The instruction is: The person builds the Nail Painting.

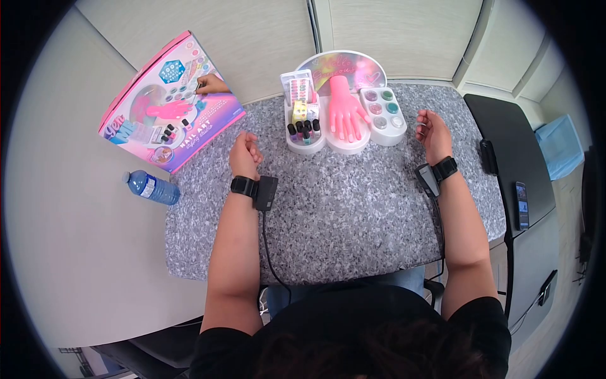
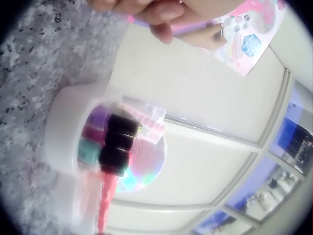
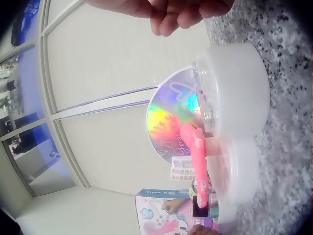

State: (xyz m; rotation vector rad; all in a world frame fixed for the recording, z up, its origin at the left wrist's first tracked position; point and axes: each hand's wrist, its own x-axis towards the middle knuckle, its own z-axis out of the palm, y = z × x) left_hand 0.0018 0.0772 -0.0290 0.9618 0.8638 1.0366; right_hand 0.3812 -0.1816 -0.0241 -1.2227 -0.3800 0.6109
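Observation:
A pink model hand (image 1: 345, 117) stands palm down at the middle of a white three-part stand (image 1: 346, 146) with a shiny rounded back panel (image 1: 369, 71). Its left section holds black-capped polish bottles (image 1: 307, 131) and a nail sheet (image 1: 302, 90); its right section holds several round glitter pots (image 1: 376, 108). My left hand (image 1: 245, 154) rests on the counter left of the stand, fingers loosely curled, holding nothing. My right hand (image 1: 434, 136) lies right of the stand, fingers loosely bent and empty, near the pots' section in the right wrist view.
A nail art box (image 1: 170, 104) stands at the back left, with a water bottle (image 1: 152, 187) below it. The speckled counter (image 1: 341, 215) extends between my forearms. At the right are a black case (image 1: 488, 156), a phone (image 1: 521, 206) and a blue container (image 1: 560, 146).

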